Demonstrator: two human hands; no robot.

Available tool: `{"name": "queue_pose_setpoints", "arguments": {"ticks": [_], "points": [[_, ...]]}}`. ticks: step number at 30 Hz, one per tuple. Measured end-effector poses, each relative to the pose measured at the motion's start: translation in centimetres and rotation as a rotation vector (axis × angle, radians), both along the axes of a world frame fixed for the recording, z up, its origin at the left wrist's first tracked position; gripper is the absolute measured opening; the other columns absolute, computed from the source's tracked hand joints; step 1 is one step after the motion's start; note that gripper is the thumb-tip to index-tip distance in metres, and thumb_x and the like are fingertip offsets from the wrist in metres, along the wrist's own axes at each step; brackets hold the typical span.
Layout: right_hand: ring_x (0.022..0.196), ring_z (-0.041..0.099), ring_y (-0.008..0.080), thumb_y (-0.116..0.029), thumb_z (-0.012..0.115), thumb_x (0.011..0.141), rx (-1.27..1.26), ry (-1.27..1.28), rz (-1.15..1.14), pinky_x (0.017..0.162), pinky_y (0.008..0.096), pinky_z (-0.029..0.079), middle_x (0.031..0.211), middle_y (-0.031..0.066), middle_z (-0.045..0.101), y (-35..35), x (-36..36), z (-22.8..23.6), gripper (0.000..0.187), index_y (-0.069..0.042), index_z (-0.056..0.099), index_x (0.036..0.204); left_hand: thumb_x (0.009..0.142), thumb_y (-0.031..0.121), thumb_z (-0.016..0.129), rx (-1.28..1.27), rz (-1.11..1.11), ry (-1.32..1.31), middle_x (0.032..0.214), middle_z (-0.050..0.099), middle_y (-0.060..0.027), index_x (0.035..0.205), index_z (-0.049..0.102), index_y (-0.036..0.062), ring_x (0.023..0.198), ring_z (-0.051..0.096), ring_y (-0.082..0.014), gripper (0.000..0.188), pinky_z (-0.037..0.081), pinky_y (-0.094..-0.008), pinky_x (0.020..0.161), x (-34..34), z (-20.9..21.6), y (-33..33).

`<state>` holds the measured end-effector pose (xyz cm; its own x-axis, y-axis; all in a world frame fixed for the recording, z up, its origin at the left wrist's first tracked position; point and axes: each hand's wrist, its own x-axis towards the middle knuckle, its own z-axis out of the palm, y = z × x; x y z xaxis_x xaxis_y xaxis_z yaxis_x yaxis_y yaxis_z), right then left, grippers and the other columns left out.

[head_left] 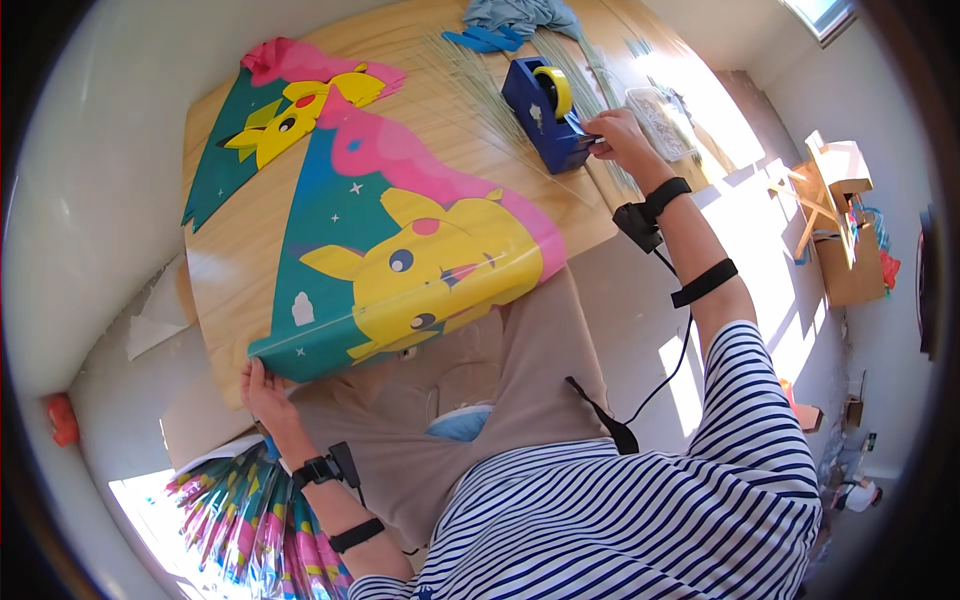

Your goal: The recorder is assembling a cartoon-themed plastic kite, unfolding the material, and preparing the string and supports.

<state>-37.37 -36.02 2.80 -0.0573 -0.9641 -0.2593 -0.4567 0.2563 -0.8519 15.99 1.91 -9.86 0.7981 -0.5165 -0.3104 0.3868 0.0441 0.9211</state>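
A large glossy printed sheet (pixel 350 235), green and pink with a yellow cartoon animal, hangs over the table's near edge above my lap. Its lower left corner is pinched in my left hand (pixel 266 390), fingers closed on the edge. At the far right stands a blue tape dispenser (pixel 545 125) with a yellow-cored roll of tape (pixel 557 92). My right hand (pixel 622 142) is closed at the dispenser's cutting end, fingertips on the end of the tape. How much tape is pulled out cannot be made out.
A similar printed sheet (pixel 262 130) lies at the far left of the wooden table (pixel 225 290). Thin pale rods (pixel 480 85), a blue-grey cloth (pixel 525 15) and a clear tray (pixel 660 122) of small pieces lie beyond. Several folded printed sheets (pixel 255 515) sit low left; cardboard boxes (pixel 850 265) stand right.
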Motion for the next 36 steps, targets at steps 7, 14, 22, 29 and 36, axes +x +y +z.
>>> {"name": "queue_pose_setpoints", "arguments": {"ticks": [7,14,22,29,36], "points": [[0.073,0.067,0.0164,-0.02,0.071,0.088,-0.095,-0.163,0.043,0.064,0.0269,0.054,0.085,0.0065,0.065,-0.4,-1.7,-1.5,0.021,0.0,0.065,0.092,0.096,0.013,0.065,0.033,0.004,-0.013,0.095,0.064,-0.0009,0.1,0.06,0.0092,0.088,0.06,-0.01,0.008,0.049,-0.0246,0.08,0.0,-0.5,-0.1],[0.087,0.069,0.018,-0.014,0.068,0.089,-0.016,-0.273,0.08,0.076,0.0283,0.05,0.089,0.0064,0.067,1.1,-3.0,-2.2,0.011,-0.003,0.065,0.09,0.096,0.013,0.065,0.031,0.008,-0.01,0.092,0.064,0.0006,0.097,0.06,0.0103,0.085,0.06,-0.0087,0.006,0.049,-0.0237,0.077,-0.6,0.5,-0.2],[0.091,0.068,0.0199,-0.017,0.068,0.091,0.016,-0.366,-0.052,0.083,0.041,0.05,0.095,0.0093,0.069,2.6,-2.6,-3.9,0.015,-0.003,0.065,0.096,0.096,0.013,0.066,0.036,0.014,-0.024,0.094,0.066,-0.001,0.101,0.062,0.0089,0.085,0.061,-0.0101,0.008,0.05,-0.0244,0.077,-0.5,0.5,-0.5],[0.09,0.067,0.0279,-0.013,0.064,0.094,0.237,-1.14,-0.331,0.097,0.0557,0.05,0.096,0.012,0.063,5.7,-2.2,-5.7,0.017,0.0,0.059,0.105,0.095,0.015,0.067,0.038,0.025,-0.031,0.093,0.065,-0.0009,0.1,0.062,0.0095,0.084,0.061,-0.0103,0.009,0.05,-0.0249,0.076,-0.5,0.2,-0.5],[0.088,0.067,0.0283,-0.01,0.064,0.094,0.231,-1.204,-0.353,0.098,0.0542,0.051,0.092,0.0133,0.063,6.3,-0.9,-6.2,0.015,0.002,0.059,0.099,0.094,0.015,0.069,0.048,0.023,-0.032,0.093,0.066,-0.0012,0.1,0.062,0.0097,0.084,0.062,-0.0105,0.01,0.051,-0.0253,0.075,-0.2,0.1,-0.4]]}}
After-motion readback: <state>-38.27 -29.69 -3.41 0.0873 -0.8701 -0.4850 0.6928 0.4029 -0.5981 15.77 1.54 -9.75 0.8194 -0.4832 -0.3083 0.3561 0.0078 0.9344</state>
